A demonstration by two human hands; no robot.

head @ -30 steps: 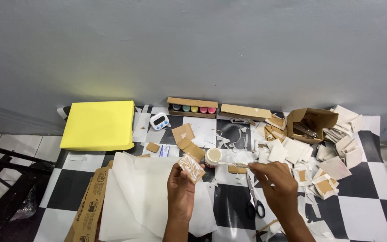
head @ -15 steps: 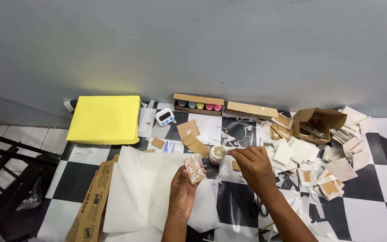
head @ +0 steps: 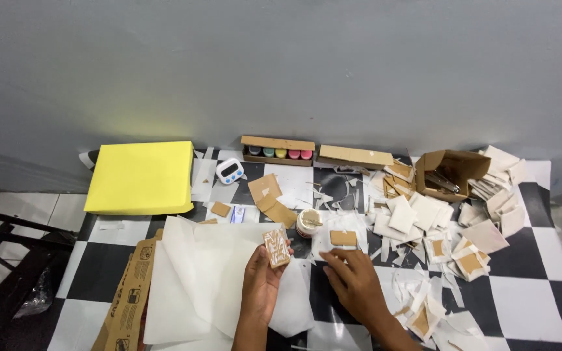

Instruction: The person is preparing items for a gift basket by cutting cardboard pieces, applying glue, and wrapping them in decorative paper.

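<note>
A small cardboard tile [head: 276, 247] streaked with white glue is held upright in the left hand [head: 263, 281], over white paper sheets [head: 196, 273] near the floor's front edge; the right hand [head: 352, 281] has been drawn back from the glue jar [head: 307, 222] and rests spread, holding nothing, just below a paper-backed cardboard square [head: 343, 238]; bare checkered floor [head: 541, 305] lies open at the right; a yellow pad [head: 141, 177] and paint box [head: 278, 151] sit by the far wall.

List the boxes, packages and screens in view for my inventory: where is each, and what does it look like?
Small timer: beside the yellow pad, white, rounded, grey screen.
Paint box: by the wall, long brown tray with coloured pots.
Box lid: right of it, flat, brown.
Open carton: far right, brown, flaps up.
Flattened carton: lower left, brown, dark print.
Glue jar: centre, round, white.
</note>
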